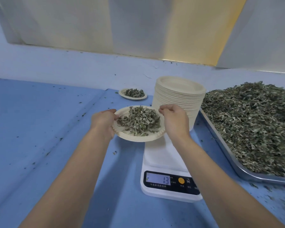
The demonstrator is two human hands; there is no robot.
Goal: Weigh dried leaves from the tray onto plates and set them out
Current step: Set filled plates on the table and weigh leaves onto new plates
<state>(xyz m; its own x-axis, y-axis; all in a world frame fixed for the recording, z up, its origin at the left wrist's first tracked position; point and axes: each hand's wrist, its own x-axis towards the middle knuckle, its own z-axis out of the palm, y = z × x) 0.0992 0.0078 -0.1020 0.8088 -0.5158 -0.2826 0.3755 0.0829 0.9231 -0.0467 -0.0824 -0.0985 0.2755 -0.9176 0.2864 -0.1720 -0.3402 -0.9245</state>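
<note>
A cream paper plate (pixel 143 138) heaped with dried leaves (pixel 139 121) is held in the air, above and just left of the white scale (pixel 161 160). My left hand (pixel 103 123) grips its left rim. My right hand (pixel 175 121) pinches its right rim between thumb and fingers. The scale's display (pixel 158 179) reads minus 13. A metal tray (pixel 234 159) piled with dried leaves (pixel 253 117) lies at the right. One filled plate (pixel 133 94) sits farther back on the blue table.
A tall stack of empty paper plates (pixel 179 97) stands behind the scale, next to the tray. Leaf crumbs are scattered over the blue table cover (pixel 48 120). A pale wall panel rises at the back.
</note>
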